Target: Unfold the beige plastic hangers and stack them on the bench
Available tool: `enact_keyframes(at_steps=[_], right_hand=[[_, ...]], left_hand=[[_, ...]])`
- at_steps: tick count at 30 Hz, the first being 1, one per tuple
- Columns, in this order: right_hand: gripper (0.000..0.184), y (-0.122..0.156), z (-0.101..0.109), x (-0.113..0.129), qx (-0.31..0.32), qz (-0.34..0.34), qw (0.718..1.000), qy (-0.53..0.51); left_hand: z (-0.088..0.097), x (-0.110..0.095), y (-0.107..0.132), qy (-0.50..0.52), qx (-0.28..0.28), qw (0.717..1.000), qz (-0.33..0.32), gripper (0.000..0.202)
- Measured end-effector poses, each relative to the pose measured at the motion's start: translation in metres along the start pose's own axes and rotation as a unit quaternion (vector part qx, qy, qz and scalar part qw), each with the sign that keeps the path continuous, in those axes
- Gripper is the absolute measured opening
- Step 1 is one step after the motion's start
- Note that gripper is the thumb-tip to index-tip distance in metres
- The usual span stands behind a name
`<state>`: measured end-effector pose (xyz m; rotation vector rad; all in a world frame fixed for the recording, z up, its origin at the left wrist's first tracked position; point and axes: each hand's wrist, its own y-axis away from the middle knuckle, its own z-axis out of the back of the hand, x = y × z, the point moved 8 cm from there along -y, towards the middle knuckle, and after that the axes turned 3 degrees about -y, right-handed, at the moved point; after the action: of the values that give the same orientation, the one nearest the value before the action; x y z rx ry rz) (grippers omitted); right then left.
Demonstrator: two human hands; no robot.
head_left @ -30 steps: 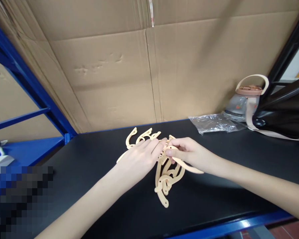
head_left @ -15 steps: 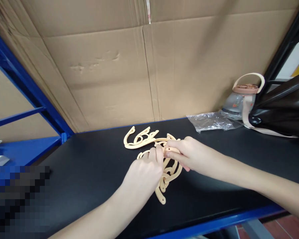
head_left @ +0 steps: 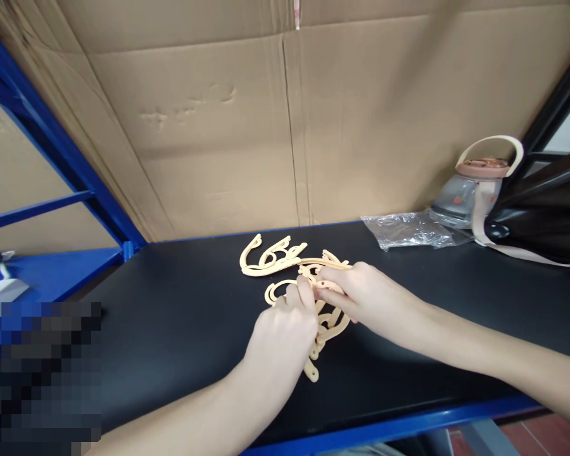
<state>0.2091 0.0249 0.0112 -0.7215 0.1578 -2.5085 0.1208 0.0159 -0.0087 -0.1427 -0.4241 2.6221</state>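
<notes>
Several cream plastic folding hangers lie near the middle of the black tabletop. One folding hanger (head_left: 272,268), folded up with curved arms, rests flat behind my hands. My left hand (head_left: 289,323) is closed, its fingers pinching a cream hanger part in front of it. From the right, my right hand (head_left: 356,288) grips the other end of this hanger part (head_left: 323,285) between thumb and fingers, and a small hole shows in it. The two hands nearly touch. Under them a loose pile of hangers (head_left: 335,326) sticks out toward me, partly hidden by my left hand.
A clear plastic bag (head_left: 403,231) lies at the back right, beside a water bottle (head_left: 470,190) with a pink lid and strap. A dark bag (head_left: 551,202) stands at the right edge. Cardboard (head_left: 209,139) walls the back; a blue frame (head_left: 52,133) rises at left.
The camera view has shifted slightly, moving the scene a little right and up. My left hand has turned slightly, and a curved hanger end shows more beside it. Both hands keep their grip.
</notes>
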Motion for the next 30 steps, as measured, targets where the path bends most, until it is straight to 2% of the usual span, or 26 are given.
enact_keyframes(at_steps=[2, 4, 7, 11, 13, 16, 18, 20, 23, 25, 27, 30], right_hand=[[0.031, 0.001, 0.002, 0.002, -0.022, 0.001, 1.0, 0.02], [0.027, 0.002, 0.001, 0.0, -0.031, -0.013, 0.999, 0.04], [0.025, 0.001, -0.004, -0.003, -0.029, -0.026, 0.998, 0.048], [0.029, -0.004, -0.008, -0.007, -0.029, -0.008, 0.999, 0.039], [0.031, -0.006, -0.005, -0.007, -0.034, -0.002, 0.999, 0.024], [0.034, -0.006, -0.004, -0.007, -0.019, -0.006, 0.998, -0.051], [0.034, -0.005, -0.004, -0.006, -0.013, 0.0, 0.997, -0.077], [0.031, -0.004, -0.001, -0.003, -0.037, 0.029, 0.998, -0.03], [0.027, -0.004, 0.0, -0.003, -0.062, 0.06, 0.994, 0.062], [0.024, -0.007, 0.0, -0.011, -0.053, 0.04, 0.995, 0.079], [0.023, -0.01, 0.003, -0.02, -0.054, 0.014, 0.995, 0.084], [0.025, -0.011, 0.009, -0.028, -0.069, -0.007, 0.994, 0.09]], left_hand=[[-0.003, -0.006, 0.001, -0.083, 0.003, 0.996, -0.015, 0.045], [-0.006, -0.01, 0.0, -0.12, 0.005, 0.992, -0.025, 0.047], [-0.009, -0.01, -0.001, -0.123, 0.0, 0.992, -0.016, 0.046], [-0.011, -0.005, -0.004, -0.117, -0.002, 0.993, -0.009, 0.047], [-0.011, -0.003, -0.006, -0.124, 0.014, 0.992, -0.007, 0.049], [-0.009, 0.001, -0.007, -0.124, 0.058, 0.991, 0.001, 0.048], [-0.005, 0.007, -0.008, -0.093, 0.082, 0.992, 0.012, 0.043], [-0.002, 0.016, -0.01, -0.038, 0.098, 0.994, 0.03, 0.034], [0.01, 0.029, -0.015, 0.038, 0.069, 0.996, 0.051, 0.023], [0.02, 0.034, -0.018, 0.087, 0.029, 0.995, 0.047, 0.017], [0.024, 0.037, -0.021, 0.157, 0.006, 0.987, 0.041, 0.021], [0.014, 0.047, -0.026, 0.284, 0.019, 0.956, 0.066, 0.028]])
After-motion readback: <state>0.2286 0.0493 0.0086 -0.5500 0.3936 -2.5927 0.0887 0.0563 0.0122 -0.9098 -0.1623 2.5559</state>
